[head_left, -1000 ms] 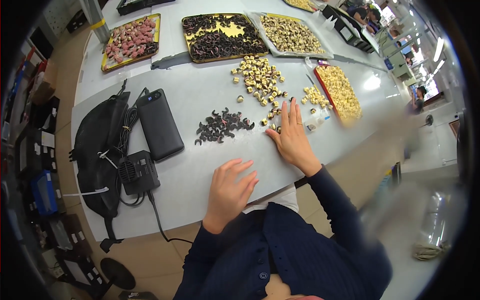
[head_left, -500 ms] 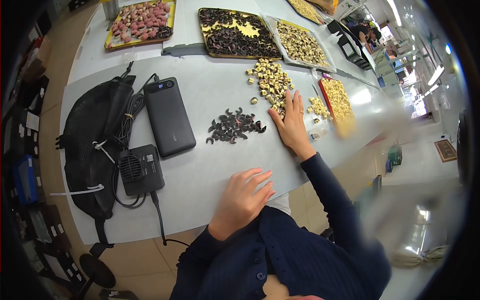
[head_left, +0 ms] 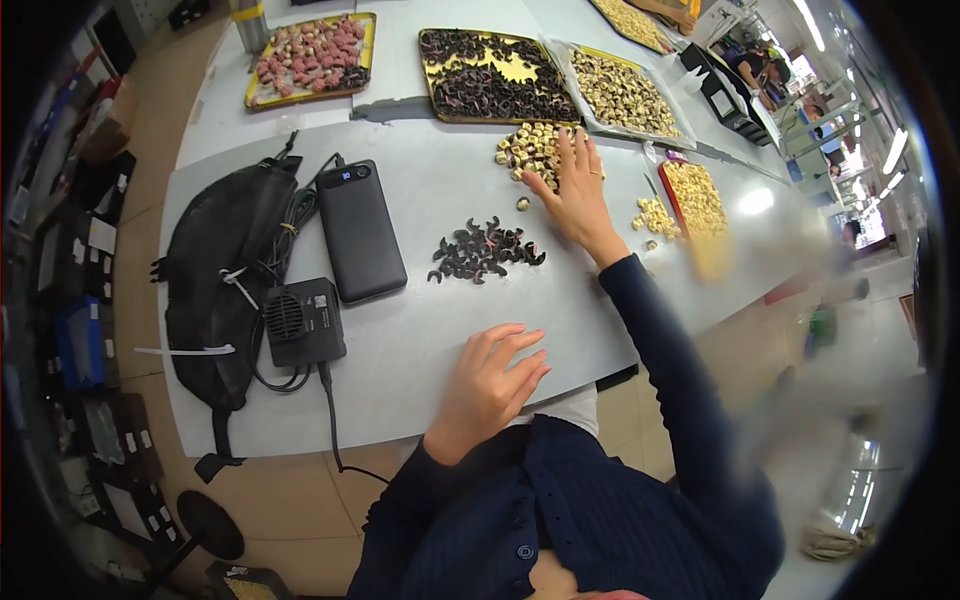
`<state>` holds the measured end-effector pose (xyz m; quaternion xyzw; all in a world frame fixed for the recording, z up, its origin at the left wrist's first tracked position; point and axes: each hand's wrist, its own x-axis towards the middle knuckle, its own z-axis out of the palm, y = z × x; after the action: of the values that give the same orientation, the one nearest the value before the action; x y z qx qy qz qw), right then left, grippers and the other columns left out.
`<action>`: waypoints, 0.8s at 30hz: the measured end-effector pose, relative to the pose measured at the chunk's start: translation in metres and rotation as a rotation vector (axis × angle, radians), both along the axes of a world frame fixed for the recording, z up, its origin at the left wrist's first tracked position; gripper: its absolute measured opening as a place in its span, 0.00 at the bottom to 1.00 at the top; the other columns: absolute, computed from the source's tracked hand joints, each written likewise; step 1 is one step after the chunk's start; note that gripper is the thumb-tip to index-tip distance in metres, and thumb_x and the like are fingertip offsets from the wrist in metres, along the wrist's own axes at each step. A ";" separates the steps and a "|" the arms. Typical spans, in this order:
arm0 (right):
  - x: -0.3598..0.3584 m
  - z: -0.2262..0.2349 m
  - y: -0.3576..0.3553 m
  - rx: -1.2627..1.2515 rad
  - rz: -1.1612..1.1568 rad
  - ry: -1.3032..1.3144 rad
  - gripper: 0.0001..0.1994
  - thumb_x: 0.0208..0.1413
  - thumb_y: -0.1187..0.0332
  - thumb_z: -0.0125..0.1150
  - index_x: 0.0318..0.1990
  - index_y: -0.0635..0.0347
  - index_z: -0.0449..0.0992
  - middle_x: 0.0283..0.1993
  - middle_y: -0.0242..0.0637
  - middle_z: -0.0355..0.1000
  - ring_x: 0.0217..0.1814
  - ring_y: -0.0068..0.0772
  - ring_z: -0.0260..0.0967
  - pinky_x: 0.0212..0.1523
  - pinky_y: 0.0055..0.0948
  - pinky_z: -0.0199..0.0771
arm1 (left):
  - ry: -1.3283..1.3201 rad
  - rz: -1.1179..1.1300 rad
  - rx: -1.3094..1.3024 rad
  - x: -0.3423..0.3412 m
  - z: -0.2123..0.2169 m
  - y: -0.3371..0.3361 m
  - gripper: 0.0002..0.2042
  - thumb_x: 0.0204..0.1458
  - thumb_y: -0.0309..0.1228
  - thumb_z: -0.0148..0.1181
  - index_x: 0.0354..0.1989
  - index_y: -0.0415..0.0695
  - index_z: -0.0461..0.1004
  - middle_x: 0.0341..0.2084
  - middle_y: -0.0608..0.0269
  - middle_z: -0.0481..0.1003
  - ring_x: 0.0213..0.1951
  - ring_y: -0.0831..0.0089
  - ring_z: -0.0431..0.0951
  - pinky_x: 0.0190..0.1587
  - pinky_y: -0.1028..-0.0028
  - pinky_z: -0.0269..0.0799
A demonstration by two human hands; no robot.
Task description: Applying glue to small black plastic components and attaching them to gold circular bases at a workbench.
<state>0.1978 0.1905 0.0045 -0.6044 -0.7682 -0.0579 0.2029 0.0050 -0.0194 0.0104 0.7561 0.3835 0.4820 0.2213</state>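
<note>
My right hand [head_left: 580, 200] reaches across the grey table with its fingers stretched out. It lies against the right side of a loose pile of small cream-and-dark chunky pieces [head_left: 530, 150], partly covering them. A single piece [head_left: 523, 203] sits apart, just below the pile. Nearer to me is a small heap of black curved pieces [head_left: 485, 250], touched by neither hand. My left hand [head_left: 485, 390] hovers over the near table edge, fingers loosely bent and apart, holding nothing. Small pale pieces [head_left: 655, 216] lie right of my right wrist, beside a red-edged tray [head_left: 672, 198] of similar pieces.
Behind the pile stand a yellow tray of black pieces [head_left: 432, 92], a lined tray of chunky pieces [head_left: 683, 135] and a tray of pink pieces [head_left: 370, 50]. At left lie a black power bank [head_left: 362, 235], a black box with cable [head_left: 305, 320] and a black mesh bag [head_left: 215, 290].
My right hand has moved farther away along the pile, and the pieces are bunched closer to the back trays. My left hand stays near the table edge. The whole view has shifted slightly.
</note>
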 end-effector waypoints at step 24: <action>0.044 0.087 -0.220 -0.169 0.519 0.797 0.08 0.56 0.79 0.49 0.31 0.66 0.76 0.25 0.39 0.72 0.26 0.37 0.71 0.30 0.30 0.70 | 0.283 0.293 -0.077 0.025 0.013 0.024 0.10 0.51 0.19 0.56 0.42 0.37 0.75 0.42 0.53 0.73 0.48 0.54 0.72 0.51 0.62 0.69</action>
<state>0.2415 -0.0293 0.0914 -0.3824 -0.7581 0.2935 0.4393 0.0297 0.0050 0.0235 0.7435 0.5346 0.3829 0.1216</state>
